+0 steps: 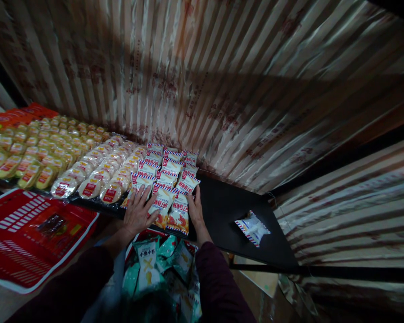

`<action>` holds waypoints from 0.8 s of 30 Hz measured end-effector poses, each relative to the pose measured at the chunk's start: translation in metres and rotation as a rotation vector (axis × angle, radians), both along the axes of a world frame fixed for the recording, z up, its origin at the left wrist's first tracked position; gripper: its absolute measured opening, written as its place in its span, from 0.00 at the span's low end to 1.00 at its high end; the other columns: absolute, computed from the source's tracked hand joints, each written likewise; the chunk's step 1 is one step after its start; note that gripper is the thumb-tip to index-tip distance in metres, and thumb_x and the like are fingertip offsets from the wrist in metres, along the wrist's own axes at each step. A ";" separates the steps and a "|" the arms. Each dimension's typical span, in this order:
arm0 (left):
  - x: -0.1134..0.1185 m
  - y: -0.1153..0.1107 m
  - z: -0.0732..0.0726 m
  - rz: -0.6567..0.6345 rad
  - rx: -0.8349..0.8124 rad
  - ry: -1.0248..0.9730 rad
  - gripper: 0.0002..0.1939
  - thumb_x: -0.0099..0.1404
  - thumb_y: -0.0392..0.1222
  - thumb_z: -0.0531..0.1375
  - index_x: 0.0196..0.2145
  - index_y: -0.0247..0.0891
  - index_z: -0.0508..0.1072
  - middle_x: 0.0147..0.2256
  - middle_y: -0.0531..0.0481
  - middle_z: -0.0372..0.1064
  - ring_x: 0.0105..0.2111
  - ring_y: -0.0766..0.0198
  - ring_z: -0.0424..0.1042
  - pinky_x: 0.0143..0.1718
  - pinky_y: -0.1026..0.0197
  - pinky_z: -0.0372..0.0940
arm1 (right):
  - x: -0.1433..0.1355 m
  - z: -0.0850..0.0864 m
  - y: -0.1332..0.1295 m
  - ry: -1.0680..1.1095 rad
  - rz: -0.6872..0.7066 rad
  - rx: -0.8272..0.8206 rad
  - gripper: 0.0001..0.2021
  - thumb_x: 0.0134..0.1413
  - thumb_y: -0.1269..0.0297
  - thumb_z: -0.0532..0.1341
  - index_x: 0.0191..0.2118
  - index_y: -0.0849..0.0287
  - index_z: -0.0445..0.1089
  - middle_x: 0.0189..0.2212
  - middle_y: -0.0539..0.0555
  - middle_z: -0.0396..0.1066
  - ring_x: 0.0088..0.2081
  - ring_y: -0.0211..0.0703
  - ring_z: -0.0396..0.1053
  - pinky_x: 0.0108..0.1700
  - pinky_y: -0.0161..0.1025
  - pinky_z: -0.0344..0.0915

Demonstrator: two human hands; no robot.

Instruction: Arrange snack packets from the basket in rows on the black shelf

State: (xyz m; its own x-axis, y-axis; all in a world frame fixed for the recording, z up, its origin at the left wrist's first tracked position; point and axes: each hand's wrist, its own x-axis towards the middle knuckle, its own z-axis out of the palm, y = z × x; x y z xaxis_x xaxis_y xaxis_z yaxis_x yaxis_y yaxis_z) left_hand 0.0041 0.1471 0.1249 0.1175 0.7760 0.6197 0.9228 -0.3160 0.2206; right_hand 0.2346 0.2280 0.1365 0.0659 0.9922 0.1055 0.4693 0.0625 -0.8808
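Note:
Rows of white snack packets (164,179) with red print and striped edges lie overlapping on a black shelf (222,211). My left hand (138,211) rests on the front packets at the left, its fingers spread flat. At the right side of the rows, my right hand (195,208) touches the outer packet's edge, fingers stretched along it and not wrapped round it. Close below my hands, a basket holds green snack bags (148,264), partly hidden by my arms.
Packaged round white cakes (90,186) and yellow cakes (30,172) fill the shelf's left side. One packet (252,229) lies alone at the right. A red basket (30,242) stands at lower left. Behind the shelf hangs a crinkled striped sheet (202,80).

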 end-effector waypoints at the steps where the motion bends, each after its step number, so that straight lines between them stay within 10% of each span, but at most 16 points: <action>1: 0.000 0.000 0.000 0.001 -0.002 0.004 0.31 0.62 0.49 0.56 0.61 0.42 0.58 0.64 0.42 0.50 0.65 0.48 0.43 0.63 0.41 0.43 | 0.000 0.001 -0.002 -0.014 -0.019 0.016 0.38 0.57 0.44 0.49 0.67 0.60 0.42 0.64 0.60 0.52 0.63 0.50 0.52 0.62 0.50 0.49; 8: -0.002 -0.011 -0.003 0.009 0.043 0.007 0.32 0.63 0.47 0.54 0.63 0.40 0.54 0.65 0.42 0.46 0.65 0.47 0.41 0.63 0.40 0.42 | -0.003 0.023 -0.022 -0.314 -0.071 0.336 0.32 0.59 0.47 0.48 0.64 0.61 0.51 0.65 0.62 0.48 0.65 0.51 0.46 0.63 0.54 0.47; 16: -0.002 -0.015 0.003 0.057 0.059 -0.074 0.28 0.64 0.43 0.53 0.62 0.40 0.56 0.65 0.43 0.45 0.66 0.47 0.38 0.63 0.39 0.44 | -0.039 0.040 -0.047 -0.639 0.312 0.453 0.25 0.61 0.55 0.51 0.61 0.56 0.58 0.64 0.57 0.51 0.67 0.50 0.42 0.64 0.53 0.47; 24: 0.024 0.009 0.040 -0.101 0.017 -0.010 0.25 0.64 0.46 0.53 0.57 0.36 0.64 0.62 0.39 0.52 0.65 0.48 0.45 0.63 0.40 0.45 | -0.071 0.060 0.021 -0.695 0.242 0.393 0.24 0.63 0.60 0.46 0.63 0.56 0.55 0.66 0.55 0.47 0.67 0.51 0.38 0.64 0.55 0.43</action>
State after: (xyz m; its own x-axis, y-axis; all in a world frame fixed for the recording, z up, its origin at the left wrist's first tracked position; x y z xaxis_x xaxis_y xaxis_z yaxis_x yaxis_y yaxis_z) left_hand 0.0286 0.1562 0.1653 0.1885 0.7495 0.6346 0.8835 -0.4116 0.2237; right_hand 0.1639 0.2486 0.1967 -0.3525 0.8530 0.3849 0.8318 0.4741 -0.2888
